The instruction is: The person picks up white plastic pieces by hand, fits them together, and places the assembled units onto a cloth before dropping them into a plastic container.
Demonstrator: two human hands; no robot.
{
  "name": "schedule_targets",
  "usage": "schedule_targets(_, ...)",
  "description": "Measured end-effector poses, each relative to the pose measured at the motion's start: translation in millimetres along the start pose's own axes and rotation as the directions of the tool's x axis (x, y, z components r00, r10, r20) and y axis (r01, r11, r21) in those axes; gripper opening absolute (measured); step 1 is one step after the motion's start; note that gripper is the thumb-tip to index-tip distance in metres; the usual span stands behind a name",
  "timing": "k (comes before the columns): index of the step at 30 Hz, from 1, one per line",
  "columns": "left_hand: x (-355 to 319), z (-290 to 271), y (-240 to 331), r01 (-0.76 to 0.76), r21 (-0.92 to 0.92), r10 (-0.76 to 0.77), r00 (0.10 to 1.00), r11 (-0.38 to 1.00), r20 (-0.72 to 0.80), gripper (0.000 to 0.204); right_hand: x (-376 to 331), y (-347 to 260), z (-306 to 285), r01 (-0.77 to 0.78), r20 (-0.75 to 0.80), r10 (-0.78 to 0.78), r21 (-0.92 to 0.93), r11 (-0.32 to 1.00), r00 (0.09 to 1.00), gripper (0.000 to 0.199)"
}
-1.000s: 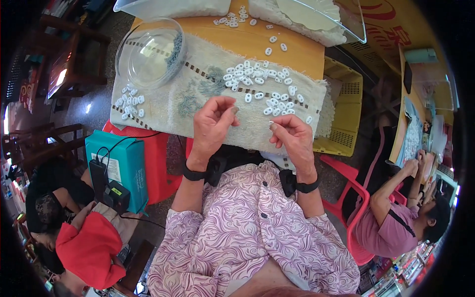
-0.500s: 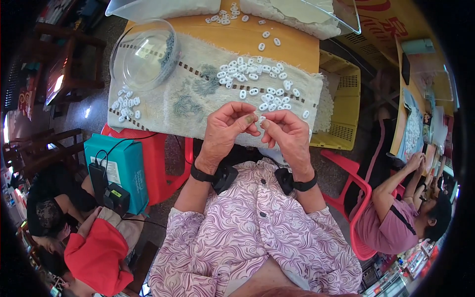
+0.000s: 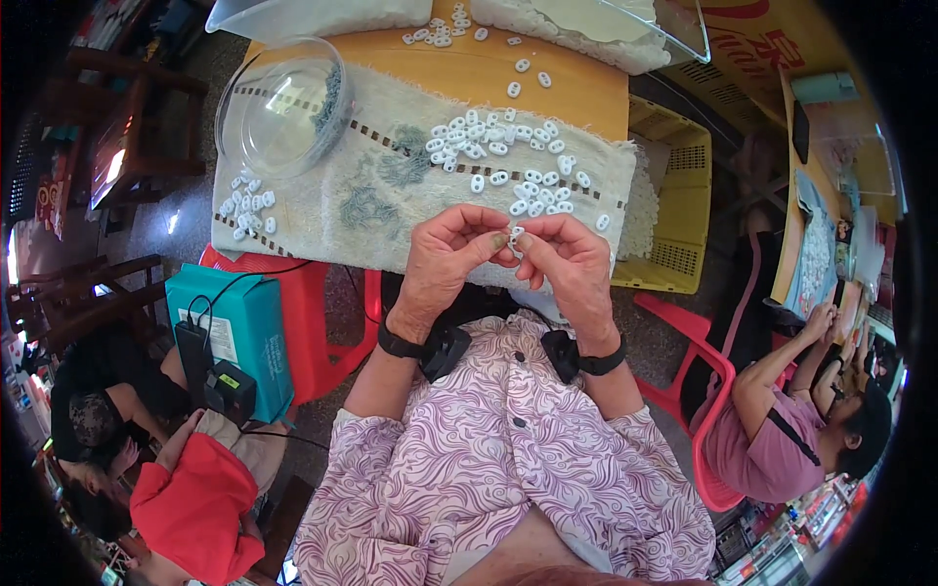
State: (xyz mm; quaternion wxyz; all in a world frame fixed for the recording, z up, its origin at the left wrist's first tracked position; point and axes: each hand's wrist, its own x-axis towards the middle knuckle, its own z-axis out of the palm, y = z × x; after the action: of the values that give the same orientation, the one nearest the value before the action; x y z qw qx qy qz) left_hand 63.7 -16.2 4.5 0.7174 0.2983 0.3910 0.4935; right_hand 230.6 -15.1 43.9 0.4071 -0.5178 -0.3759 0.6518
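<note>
A small white two-hole plastic piece [image 3: 516,233] is pinched between the fingertips of both my hands, just off the near edge of a cloth-covered table. My left hand [image 3: 451,252] has thumb and forefinger closed at its left side; whether they also hold a tiny part is hidden. From the other side my right hand [image 3: 564,256] grips the piece with thumb and forefinger. Beyond them many similar white pieces [image 3: 498,148] lie on the beige towel [image 3: 303,210]. Fine grey-blue bits form loose patches [image 3: 369,208] left of those pieces.
A round clear bowl [image 3: 283,107] with grey-blue bits stands at the far left, with a smaller cluster of white pieces [image 3: 247,205] before it. Clear bins [image 3: 586,29] line the back. A yellow crate [image 3: 674,195] and red chair [image 3: 699,391] are at right. Other people sit on both sides.
The white piece shows more plainly between my fingertips, slightly turned. My hands have otherwise stayed nearly in place.
</note>
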Motion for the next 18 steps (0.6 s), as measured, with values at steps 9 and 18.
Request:
schedule_targets(9,-4.4,5.8,6.5,-0.047,0.118,0.048,0.999,0.992,-0.001,0.016,-4.3,1.4,1.8,0.027,-0.019,-0.028,-0.039,0.999,0.999,0.011)
schedule_targets(18,-5.0,7.0,1.9,-0.053,0.112,0.057,0.998,0.992,-0.035,0.015,-7.1,0.0,5.1,0.08,-0.042,-0.083,-0.066,0.995,0.996,0.01)
